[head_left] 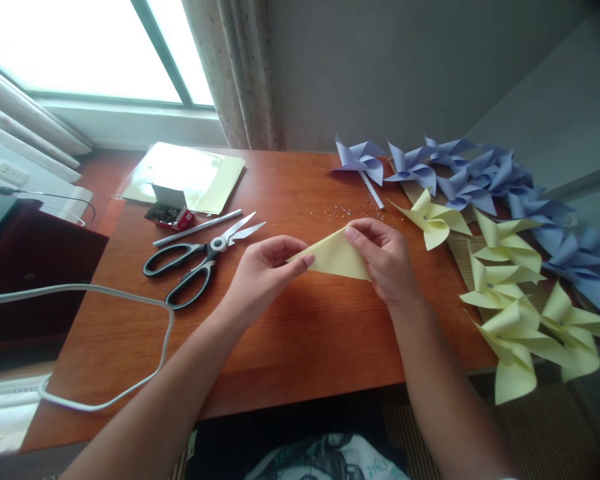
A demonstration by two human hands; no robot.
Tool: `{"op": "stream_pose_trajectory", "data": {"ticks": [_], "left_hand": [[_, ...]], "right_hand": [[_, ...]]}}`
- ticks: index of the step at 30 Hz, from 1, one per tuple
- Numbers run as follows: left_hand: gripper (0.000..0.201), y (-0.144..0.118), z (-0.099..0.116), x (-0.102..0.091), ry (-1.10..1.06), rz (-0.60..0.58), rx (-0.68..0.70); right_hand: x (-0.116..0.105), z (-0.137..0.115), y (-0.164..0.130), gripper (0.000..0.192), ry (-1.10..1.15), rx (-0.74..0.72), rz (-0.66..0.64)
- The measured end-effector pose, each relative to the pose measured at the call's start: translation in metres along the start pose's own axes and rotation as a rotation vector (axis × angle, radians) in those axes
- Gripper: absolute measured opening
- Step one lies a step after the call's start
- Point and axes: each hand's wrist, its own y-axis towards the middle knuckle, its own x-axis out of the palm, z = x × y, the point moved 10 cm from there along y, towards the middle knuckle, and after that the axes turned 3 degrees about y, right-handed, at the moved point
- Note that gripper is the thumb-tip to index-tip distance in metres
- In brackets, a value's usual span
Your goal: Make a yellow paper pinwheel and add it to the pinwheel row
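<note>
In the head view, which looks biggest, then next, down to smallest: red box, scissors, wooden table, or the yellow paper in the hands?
1. Wooden table
2. Scissors
3. Yellow paper, partly hidden
4. Red box

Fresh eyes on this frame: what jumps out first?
Yellow pinwheels and blue-violet pinwheels, crowded together on the right. Then the folded yellow paper at centre, pinched between left hand and right hand. Left of the hands lie open black-handled scissors.

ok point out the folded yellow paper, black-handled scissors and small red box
Folded yellow paper [337,257], head view: middle of its face
Black-handled scissors [219,245], head view: the pivot
Small red box [185,220], head view: side wall
</note>
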Motion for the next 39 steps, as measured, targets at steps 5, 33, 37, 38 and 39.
{"op": "stream_pose_trajectory", "data": {"ticks": [5,33,37,38,39], "left_hand": [[0.022,-0.003,-0.001,-0.009,-0.051,0.108,0.03],[0.019,-0.008,0.028,-0.01,0.422,0.098,0.261],[0.018,-0.006,0.025,0.003,0.479,-0.051,0.229],[0.018,-0.006,0.024,0.005,0.484,-0.074,0.223],[0.018,-0.006,0.022,0.007,0.484,-0.093,0.216]], "right_hand": [[-0.006,0.003,0.002,0.016,0.009,-0.008,0.046],[-0.007,-0.005,0.002,0.015,-0.121,-0.09,0.01],[0.005,-0.001,-0.002,0.017,-0.165,-0.015,-0.098],[0.01,0.0,-0.004,0.016,-0.176,0.0,-0.138],[0.015,0.0,-0.005,0.016,-0.186,0.01,-0.181]]}}
